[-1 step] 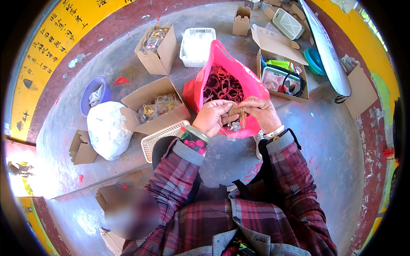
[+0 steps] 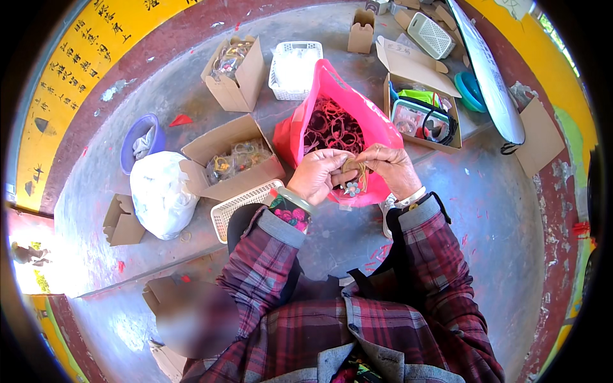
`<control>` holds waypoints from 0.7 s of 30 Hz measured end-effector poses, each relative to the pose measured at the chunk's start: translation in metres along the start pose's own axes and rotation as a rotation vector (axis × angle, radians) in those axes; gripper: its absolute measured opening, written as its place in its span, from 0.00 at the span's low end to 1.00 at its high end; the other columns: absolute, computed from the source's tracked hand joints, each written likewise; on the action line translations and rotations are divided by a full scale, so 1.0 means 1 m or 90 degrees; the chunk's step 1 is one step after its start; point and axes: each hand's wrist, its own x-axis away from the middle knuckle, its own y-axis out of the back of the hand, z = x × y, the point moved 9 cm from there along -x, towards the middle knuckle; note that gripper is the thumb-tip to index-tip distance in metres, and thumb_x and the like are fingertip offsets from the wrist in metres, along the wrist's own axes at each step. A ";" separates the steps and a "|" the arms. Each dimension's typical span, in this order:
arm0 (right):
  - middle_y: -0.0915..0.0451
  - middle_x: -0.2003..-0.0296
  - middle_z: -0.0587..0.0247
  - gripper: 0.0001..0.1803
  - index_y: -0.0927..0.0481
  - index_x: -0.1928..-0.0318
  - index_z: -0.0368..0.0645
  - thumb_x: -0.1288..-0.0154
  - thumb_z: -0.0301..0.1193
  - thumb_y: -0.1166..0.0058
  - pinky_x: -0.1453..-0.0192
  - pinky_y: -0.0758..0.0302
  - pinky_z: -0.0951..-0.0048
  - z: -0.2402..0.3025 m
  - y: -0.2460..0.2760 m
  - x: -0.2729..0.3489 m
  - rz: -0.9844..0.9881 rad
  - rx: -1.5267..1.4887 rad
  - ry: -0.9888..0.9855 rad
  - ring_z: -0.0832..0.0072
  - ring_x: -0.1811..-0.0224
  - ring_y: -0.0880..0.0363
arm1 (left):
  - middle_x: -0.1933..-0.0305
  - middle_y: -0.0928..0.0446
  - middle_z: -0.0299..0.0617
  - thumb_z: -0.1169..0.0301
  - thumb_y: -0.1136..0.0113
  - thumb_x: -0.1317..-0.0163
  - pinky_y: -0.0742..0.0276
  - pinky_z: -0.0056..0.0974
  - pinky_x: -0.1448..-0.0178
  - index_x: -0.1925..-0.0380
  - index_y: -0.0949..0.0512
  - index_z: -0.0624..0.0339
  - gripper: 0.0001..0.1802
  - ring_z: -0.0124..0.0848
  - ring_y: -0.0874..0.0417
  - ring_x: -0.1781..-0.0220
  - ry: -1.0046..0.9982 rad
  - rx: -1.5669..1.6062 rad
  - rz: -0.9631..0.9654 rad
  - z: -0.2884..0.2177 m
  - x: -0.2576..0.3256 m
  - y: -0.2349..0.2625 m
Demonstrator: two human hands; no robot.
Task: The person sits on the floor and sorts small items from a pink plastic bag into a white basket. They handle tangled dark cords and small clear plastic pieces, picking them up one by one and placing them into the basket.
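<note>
Close together over the front of a pink bag (image 2: 295, 137), both my hands are closed at the fingertips on a thin tan looped cord (image 2: 363, 177). A small grey-blue flower ornament (image 2: 352, 189) hangs from it. My left hand (image 2: 319, 175) pinches the cord from the left, its other fingers curled beneath. My right hand (image 2: 391, 171) pinches it from the right with thumb and index finger. Behind them the bag stands wide at the top, with many dark and reddish loops (image 2: 333, 124) inside. Exactly where the cord runs between my fingertips is partly hidden.
Left of the bag sit a cardboard box of bagged items (image 2: 237, 161), a cream basket (image 2: 223, 220), a white plastic bag (image 2: 163, 204) and a purple basin (image 2: 134, 137). Behind are a white basket (image 2: 281, 86) and another box (image 2: 239, 89). An opened box (image 2: 424, 143) stands right.
</note>
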 end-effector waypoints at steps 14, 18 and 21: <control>0.24 0.72 0.64 0.13 0.17 0.69 0.41 0.49 0.12 0.52 0.59 0.29 0.78 0.018 -0.005 0.000 0.023 0.156 0.086 0.77 0.66 0.25 | 0.65 0.22 0.46 0.70 0.46 0.39 0.21 0.35 0.52 0.65 0.24 0.70 0.11 0.32 0.19 0.62 -0.002 0.001 -0.009 -0.003 -0.002 -0.005; 0.25 0.72 0.65 0.13 0.17 0.69 0.41 0.49 0.13 0.52 0.60 0.29 0.78 0.018 -0.006 0.000 0.021 0.168 0.102 0.77 0.66 0.26 | 0.65 0.22 0.45 0.73 0.46 0.39 0.20 0.34 0.54 0.66 0.24 0.68 0.08 0.31 0.19 0.63 -0.025 -0.029 -0.027 0.000 -0.003 -0.001; 0.26 0.72 0.65 0.13 0.17 0.70 0.40 0.49 0.12 0.53 0.60 0.29 0.78 0.018 -0.006 0.001 0.024 0.175 0.095 0.77 0.66 0.26 | 0.66 0.22 0.45 0.74 0.46 0.39 0.20 0.33 0.54 0.66 0.24 0.69 0.07 0.31 0.19 0.63 -0.030 -0.035 -0.037 0.003 -0.005 0.004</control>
